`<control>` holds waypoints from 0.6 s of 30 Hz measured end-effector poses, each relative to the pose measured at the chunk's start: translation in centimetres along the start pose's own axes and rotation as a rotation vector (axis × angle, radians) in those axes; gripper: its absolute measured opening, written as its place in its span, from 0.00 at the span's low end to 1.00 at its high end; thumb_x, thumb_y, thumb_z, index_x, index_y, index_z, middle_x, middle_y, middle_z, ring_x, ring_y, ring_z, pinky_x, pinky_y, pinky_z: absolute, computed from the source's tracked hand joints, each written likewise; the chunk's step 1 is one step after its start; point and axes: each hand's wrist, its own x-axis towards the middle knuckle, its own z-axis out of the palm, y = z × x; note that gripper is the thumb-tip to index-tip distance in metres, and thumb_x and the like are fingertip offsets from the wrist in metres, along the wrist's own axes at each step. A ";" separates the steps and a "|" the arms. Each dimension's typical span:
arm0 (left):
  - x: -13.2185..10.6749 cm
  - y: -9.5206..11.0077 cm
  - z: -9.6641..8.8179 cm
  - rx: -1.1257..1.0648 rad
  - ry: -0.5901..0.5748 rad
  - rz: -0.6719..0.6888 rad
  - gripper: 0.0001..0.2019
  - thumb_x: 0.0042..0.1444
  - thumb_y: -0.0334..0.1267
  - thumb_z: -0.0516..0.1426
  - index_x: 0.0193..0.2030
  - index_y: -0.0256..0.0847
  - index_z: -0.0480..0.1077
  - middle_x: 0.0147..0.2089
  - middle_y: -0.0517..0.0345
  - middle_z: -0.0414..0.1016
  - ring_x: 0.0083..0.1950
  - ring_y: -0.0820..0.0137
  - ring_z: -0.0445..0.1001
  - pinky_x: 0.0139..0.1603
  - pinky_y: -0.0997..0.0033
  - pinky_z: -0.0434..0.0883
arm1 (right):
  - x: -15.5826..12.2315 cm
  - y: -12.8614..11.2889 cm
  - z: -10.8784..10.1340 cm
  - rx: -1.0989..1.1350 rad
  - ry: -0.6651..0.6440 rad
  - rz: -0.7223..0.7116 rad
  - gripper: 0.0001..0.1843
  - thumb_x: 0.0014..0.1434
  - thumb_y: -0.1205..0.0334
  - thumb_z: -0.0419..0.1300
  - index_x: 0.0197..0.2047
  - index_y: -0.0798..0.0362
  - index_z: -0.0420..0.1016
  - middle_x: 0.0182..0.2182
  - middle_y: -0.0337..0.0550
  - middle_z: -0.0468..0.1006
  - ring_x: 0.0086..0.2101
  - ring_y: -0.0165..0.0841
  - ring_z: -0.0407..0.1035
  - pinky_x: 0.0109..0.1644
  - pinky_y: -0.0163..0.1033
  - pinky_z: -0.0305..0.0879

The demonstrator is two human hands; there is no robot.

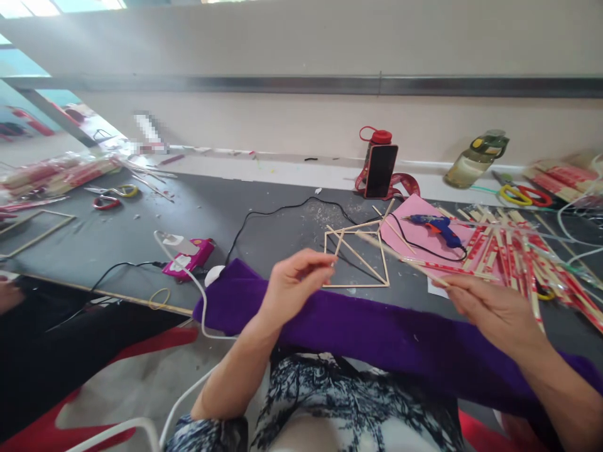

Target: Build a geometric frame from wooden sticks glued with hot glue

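Note:
My right hand [494, 311] is closed around one end of a thin wooden chopstick [400, 256], which points up and left. My left hand [301, 279] is closed in a pinch beside a wooden stick frame [389, 263] on the grey table. A short stick [339, 242] reaches down toward the left fingertips; whether they grip it is unclear. The frame has a squarish outline with slanting sticks across it. Beyond the held chopstick, a blue glue gun [436, 227] lies on a pink sheet [409, 216].
Wrapped chopsticks [506, 245] lie heaped at right. A phone [381, 171] leans on a red-capped bottle [379, 135]; another bottle [478, 160] stands behind. Scissors [113, 196], a magenta box [191, 258] and cords are left. A purple cloth [367, 320] covers the front edge. Another person's hand [9, 295] shows far left.

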 end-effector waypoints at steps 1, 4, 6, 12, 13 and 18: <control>0.7 -0.1 -0.8 0.023 0.067 -0.013 0.10 0.53 0.39 0.64 0.41 0.39 0.79 0.33 0.56 0.78 0.30 0.76 0.74 0.35 0.76 0.73 | -0.2 0.8 -0.1 -0.018 0.036 0.073 0.14 0.64 0.53 0.55 0.43 0.49 0.79 0.24 0.38 0.77 0.21 0.30 0.69 0.27 0.33 0.67; 2.9 -1.1 -2.5 0.097 0.138 -0.052 0.13 0.53 0.42 0.63 0.43 0.38 0.79 0.34 0.55 0.79 0.32 0.74 0.75 0.37 0.74 0.73 | -1.0 3.2 -0.1 -0.090 0.089 0.213 0.19 0.62 0.48 0.54 0.44 0.50 0.80 0.29 0.43 0.81 0.26 0.35 0.73 0.31 0.36 0.69; 4.2 -2.1 -2.9 0.164 0.098 -0.086 0.14 0.53 0.43 0.63 0.43 0.38 0.79 0.34 0.55 0.79 0.33 0.74 0.74 0.38 0.75 0.71 | -1.8 4.9 0.0 -0.152 0.104 0.240 0.19 0.62 0.47 0.54 0.46 0.49 0.79 0.37 0.45 0.83 0.32 0.38 0.76 0.35 0.37 0.69; 6.0 -3.7 -2.3 0.322 -0.099 -0.171 0.16 0.54 0.44 0.60 0.45 0.37 0.79 0.35 0.55 0.79 0.33 0.74 0.71 0.35 0.76 0.67 | -4.1 9.2 0.7 -0.551 0.120 0.276 0.23 0.62 0.44 0.48 0.46 0.48 0.77 0.32 0.46 0.82 0.30 0.47 0.77 0.31 0.45 0.65; 6.1 -3.7 -2.2 0.354 -0.128 -0.173 0.17 0.54 0.45 0.59 0.45 0.37 0.79 0.34 0.55 0.79 0.33 0.73 0.71 0.33 0.76 0.66 | -4.4 9.7 0.8 -0.631 0.130 0.273 0.24 0.62 0.43 0.47 0.45 0.48 0.77 0.30 0.47 0.82 0.29 0.49 0.76 0.30 0.45 0.64; 7.6 -3.8 -2.6 0.479 -0.173 -0.192 0.18 0.54 0.45 0.57 0.46 0.37 0.78 0.32 0.55 0.77 0.32 0.72 0.72 0.30 0.76 0.64 | -4.6 10.2 1.1 -0.753 0.129 0.276 0.25 0.63 0.42 0.45 0.47 0.48 0.76 0.28 0.48 0.81 0.27 0.51 0.76 0.28 0.46 0.62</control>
